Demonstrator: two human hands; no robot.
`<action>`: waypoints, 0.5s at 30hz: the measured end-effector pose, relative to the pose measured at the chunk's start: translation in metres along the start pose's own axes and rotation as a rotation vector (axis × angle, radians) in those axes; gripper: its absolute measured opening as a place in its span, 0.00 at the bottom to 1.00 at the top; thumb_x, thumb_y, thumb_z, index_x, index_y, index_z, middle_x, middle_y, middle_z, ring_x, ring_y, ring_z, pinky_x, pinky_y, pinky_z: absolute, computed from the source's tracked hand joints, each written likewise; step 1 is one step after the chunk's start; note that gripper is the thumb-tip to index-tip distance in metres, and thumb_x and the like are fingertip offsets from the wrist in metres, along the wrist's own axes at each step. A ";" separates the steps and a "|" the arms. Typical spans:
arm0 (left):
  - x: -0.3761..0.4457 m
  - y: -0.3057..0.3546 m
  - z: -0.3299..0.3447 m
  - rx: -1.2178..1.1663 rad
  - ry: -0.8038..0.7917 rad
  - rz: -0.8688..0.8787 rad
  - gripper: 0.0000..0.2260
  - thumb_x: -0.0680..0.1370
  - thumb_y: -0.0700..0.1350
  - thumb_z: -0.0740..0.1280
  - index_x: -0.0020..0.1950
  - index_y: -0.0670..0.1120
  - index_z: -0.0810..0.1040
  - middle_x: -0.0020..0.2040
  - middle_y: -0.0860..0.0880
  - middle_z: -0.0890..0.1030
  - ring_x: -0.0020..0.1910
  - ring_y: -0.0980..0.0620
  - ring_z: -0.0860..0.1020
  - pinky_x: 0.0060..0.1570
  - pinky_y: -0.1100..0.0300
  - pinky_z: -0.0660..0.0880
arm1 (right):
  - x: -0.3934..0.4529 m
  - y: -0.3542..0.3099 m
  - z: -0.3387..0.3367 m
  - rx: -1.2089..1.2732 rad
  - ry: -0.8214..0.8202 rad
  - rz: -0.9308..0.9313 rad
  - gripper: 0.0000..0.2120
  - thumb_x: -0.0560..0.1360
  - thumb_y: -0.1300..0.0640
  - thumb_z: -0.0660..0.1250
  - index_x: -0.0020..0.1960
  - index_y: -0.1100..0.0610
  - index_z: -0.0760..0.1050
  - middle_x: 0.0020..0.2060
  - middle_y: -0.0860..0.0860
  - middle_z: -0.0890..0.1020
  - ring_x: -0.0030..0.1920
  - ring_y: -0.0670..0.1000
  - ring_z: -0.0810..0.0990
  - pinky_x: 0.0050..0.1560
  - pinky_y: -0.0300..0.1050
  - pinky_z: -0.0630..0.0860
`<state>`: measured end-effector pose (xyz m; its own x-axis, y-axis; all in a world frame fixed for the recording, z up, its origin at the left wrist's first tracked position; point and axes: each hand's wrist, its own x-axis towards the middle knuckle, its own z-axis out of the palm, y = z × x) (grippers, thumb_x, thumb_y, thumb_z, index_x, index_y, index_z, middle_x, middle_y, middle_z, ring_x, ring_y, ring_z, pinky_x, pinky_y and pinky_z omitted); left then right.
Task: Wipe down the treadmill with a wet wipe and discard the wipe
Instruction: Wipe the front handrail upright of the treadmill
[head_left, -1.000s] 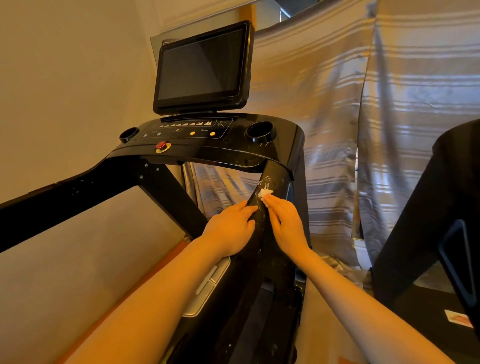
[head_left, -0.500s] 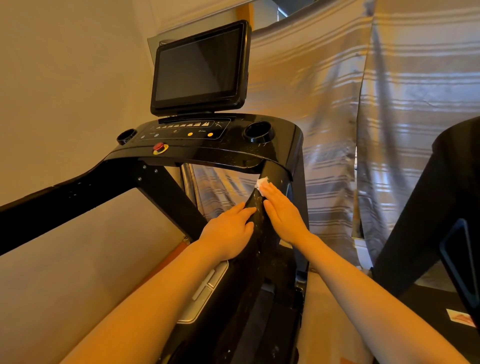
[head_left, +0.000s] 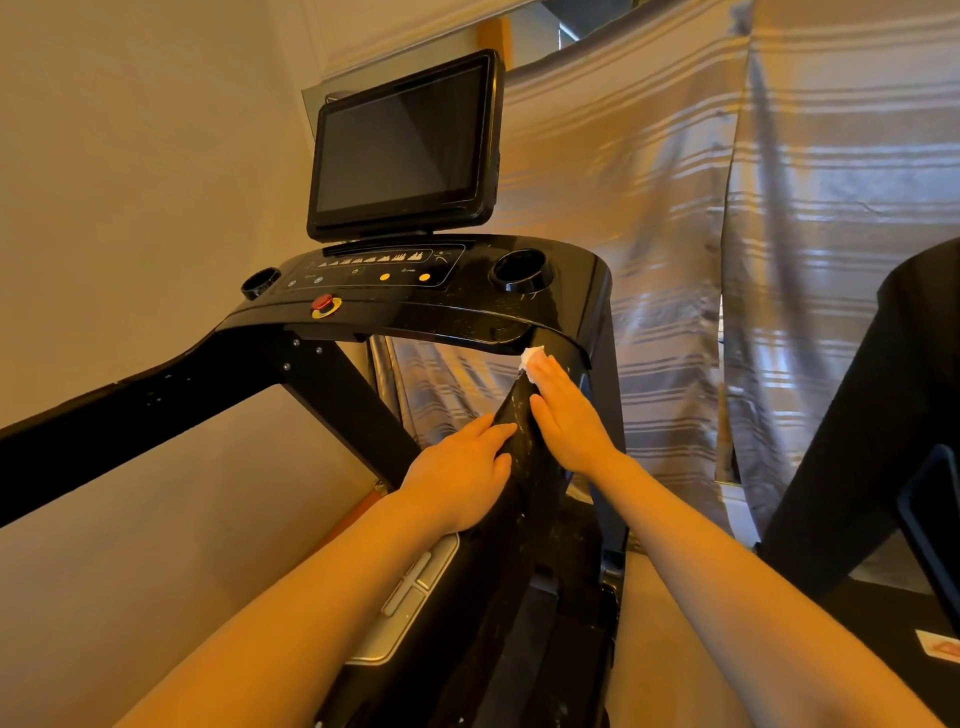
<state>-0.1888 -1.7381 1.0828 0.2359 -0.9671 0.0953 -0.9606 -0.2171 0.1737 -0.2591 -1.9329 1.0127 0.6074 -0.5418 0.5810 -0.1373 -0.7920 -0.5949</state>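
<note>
**Wipe pressed to the top of the treadmill's right handrail**

Two bare forearms are reaching in from the bottom edge toward the right handrail (head_left: 524, 467) of the treadmill (head_left: 467, 322). Nearest, a silver button panel (head_left: 410, 597) is sitting on the rail's inner face, just below the left wrist.

The left hand (head_left: 457, 478) is resting on the inner side of the handrail, fingers straight and together, lying flat against the black surface and holding nothing. The rail between the two hands is showing pale streaks and specks.

The right hand (head_left: 566, 415) is lying on the outer side of the same rail, a little farther up, its fingers extended and flat. Under its fingertips it is pressing the wipe (head_left: 530, 357), a small white wad, against the rail right where the rail is meeting the underside of the console (head_left: 566, 306). Only the wipe's upper edge is showing past the fingers.

Beyond, the console is carrying a red stop button (head_left: 323, 302) near its front edge, two orange buttons (head_left: 384, 277) on the control strip, and a cup holder (head_left: 521, 270) at each end. A dark screen (head_left: 405, 143) is standing upright at the console's back edge. The left handrail (head_left: 130, 405) is running off toward the left edge.

Behind the treadmill a striped cloth (head_left: 675, 208) is hanging, and a plain wall (head_left: 130, 156) is filling the left side. Part of another black machine (head_left: 909, 415) is standing at the right edge.
</note>
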 end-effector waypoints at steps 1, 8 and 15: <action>0.000 0.000 0.000 0.003 0.000 -0.002 0.21 0.85 0.50 0.52 0.79 0.54 0.57 0.80 0.52 0.56 0.75 0.49 0.62 0.70 0.55 0.64 | -0.007 -0.004 0.001 0.023 0.006 -0.001 0.25 0.85 0.56 0.54 0.79 0.56 0.52 0.79 0.51 0.55 0.76 0.42 0.50 0.69 0.23 0.43; 0.000 0.003 -0.002 0.154 -0.005 0.052 0.21 0.85 0.52 0.52 0.79 0.52 0.59 0.80 0.51 0.56 0.75 0.49 0.62 0.71 0.53 0.66 | -0.062 -0.006 0.008 0.079 0.036 -0.078 0.24 0.82 0.52 0.52 0.77 0.54 0.59 0.75 0.52 0.64 0.74 0.44 0.60 0.74 0.33 0.55; -0.001 -0.005 -0.003 0.200 -0.085 0.103 0.26 0.83 0.56 0.55 0.80 0.52 0.53 0.81 0.52 0.50 0.79 0.51 0.53 0.76 0.52 0.57 | -0.020 0.008 -0.003 -0.257 0.158 -0.267 0.18 0.76 0.62 0.69 0.66 0.58 0.77 0.67 0.57 0.77 0.62 0.55 0.72 0.60 0.57 0.75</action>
<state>-0.1842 -1.7354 1.0850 0.1304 -0.9913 0.0179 -0.9909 -0.1309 -0.0315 -0.2748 -1.9290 0.9980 0.5231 -0.3282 0.7866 -0.1940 -0.9445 -0.2651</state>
